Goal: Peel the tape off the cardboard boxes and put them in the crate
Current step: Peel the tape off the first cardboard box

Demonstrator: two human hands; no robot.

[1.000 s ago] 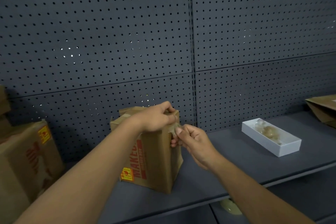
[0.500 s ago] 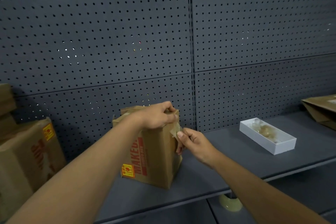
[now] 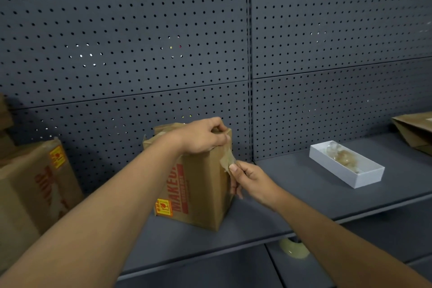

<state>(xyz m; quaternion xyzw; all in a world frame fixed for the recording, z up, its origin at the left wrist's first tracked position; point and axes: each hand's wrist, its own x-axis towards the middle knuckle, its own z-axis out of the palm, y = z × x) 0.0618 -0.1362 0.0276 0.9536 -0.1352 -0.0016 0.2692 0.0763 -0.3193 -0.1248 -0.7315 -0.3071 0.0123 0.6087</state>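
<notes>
A brown cardboard box (image 3: 201, 194) with red lettering and a yellow sticker stands upright on the grey shelf (image 3: 292, 184). My left hand (image 3: 203, 138) grips its top right corner and holds it in place. My right hand (image 3: 250, 181) pinches a strip of clear tape (image 3: 228, 159) between thumb and fingers at the box's right edge. The strip's upper end still sticks near the top corner. A white crate (image 3: 364, 176) lies to the right on the shelf with crumpled clear tape (image 3: 342, 155) inside.
A larger cardboard box (image 3: 30, 192) stands at the far left. A flattened brown box (image 3: 416, 131) lies at the far right. A tape roll (image 3: 294, 249) sits on the lower shelf below. Dark pegboard (image 3: 163, 42) forms the back wall.
My right hand has pulled the tape strip down and out to the right, away from the box's top corner. My left hand has stayed on the box top.
</notes>
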